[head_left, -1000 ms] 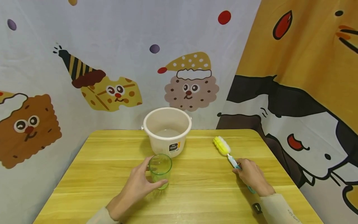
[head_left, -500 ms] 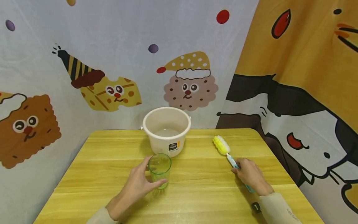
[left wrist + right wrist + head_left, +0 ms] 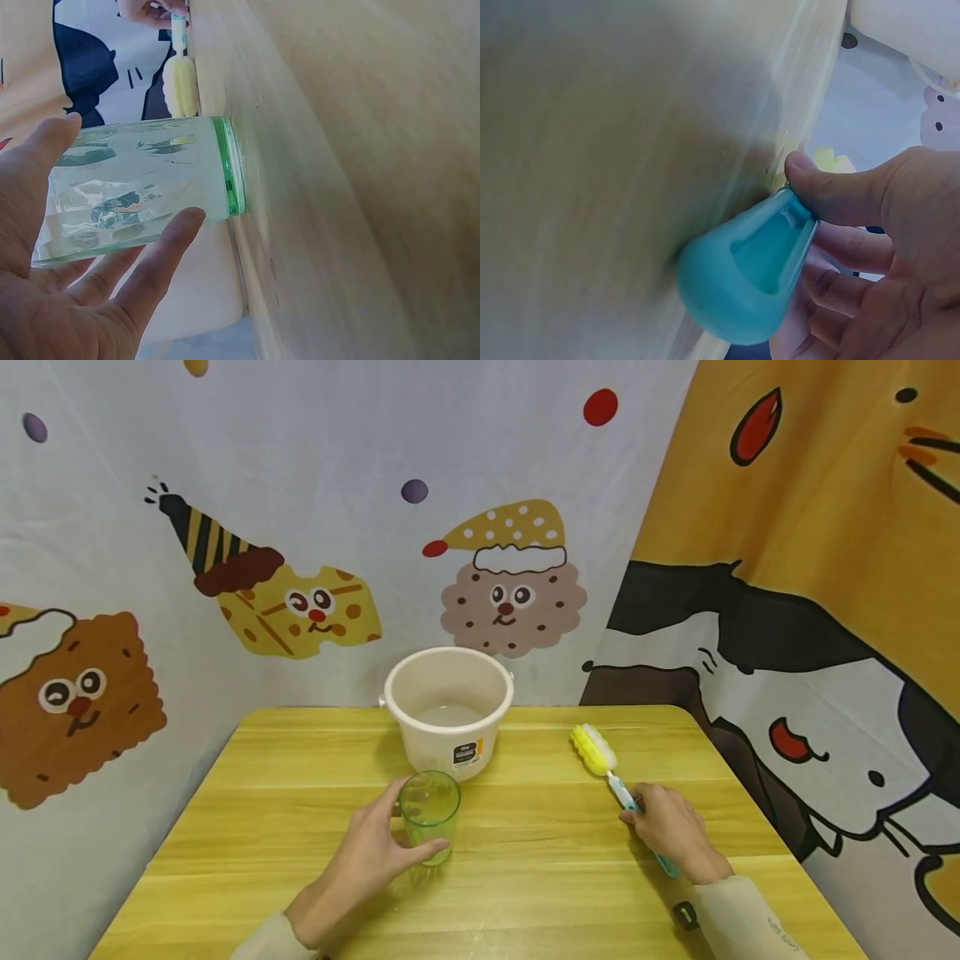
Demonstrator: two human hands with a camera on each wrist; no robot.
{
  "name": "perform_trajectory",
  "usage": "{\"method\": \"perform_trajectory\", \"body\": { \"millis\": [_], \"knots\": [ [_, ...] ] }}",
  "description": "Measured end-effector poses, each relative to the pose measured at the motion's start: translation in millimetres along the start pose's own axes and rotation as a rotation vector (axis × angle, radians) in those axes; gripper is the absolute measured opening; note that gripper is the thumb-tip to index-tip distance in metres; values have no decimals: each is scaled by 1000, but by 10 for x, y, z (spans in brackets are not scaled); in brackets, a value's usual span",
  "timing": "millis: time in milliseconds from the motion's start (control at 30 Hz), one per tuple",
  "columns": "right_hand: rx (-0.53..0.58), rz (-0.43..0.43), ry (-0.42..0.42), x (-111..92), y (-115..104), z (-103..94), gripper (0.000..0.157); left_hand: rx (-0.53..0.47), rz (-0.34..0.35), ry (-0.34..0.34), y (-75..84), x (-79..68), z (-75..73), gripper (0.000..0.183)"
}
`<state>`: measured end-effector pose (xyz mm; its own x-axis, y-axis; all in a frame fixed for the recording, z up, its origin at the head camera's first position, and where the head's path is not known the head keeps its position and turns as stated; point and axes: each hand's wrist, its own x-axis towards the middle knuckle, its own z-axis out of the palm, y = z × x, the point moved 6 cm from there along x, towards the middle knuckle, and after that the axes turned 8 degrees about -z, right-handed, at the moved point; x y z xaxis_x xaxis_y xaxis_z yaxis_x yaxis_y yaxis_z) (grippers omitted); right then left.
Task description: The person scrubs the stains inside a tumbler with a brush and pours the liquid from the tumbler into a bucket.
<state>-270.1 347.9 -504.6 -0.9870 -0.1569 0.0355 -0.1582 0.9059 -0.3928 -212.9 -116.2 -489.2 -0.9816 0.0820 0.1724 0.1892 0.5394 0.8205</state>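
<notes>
My left hand (image 3: 371,839) curls its fingers round the green cup (image 3: 431,814), perhaps to steady it upright on the desk (image 3: 525,877); my right hand (image 3: 673,828) pinches the brush handle (image 3: 622,793), its fingers leaving the yellow-and-white head (image 3: 594,750) free.

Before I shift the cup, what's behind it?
In the head view, fingers of the left hand show through the green cup, with the white bucket standing beyond. The cup covers part of the bucket's base, and the table behind it shows unclearly through its wall.
</notes>
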Motion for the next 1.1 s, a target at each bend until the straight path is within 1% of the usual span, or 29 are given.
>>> {"method": "perform_trajectory", "body": {
  "millis": [133,267,467,633,800,1100],
  "knots": [
    [-10,-2,8,4,8,0,18,-2,16,1,11,1,-1,97],
    [-25,-8,16,3,9,-2,20,20,25,10,29,3,-7,97],
    [-33,-4,21,2,12,-1,23,24,14,6,41,5,-9,98],
    [-37,0,19,-3,23,1,22,1,-3,-6,42,4,-7,98],
    [-34,-13,26,-6,14,-3,20,2,-19,-9,38,2,-9,98],
    [-34,-33,51,-4,-23,-18,23,33,-1,4,45,-1,-27,98]
  ]
}}
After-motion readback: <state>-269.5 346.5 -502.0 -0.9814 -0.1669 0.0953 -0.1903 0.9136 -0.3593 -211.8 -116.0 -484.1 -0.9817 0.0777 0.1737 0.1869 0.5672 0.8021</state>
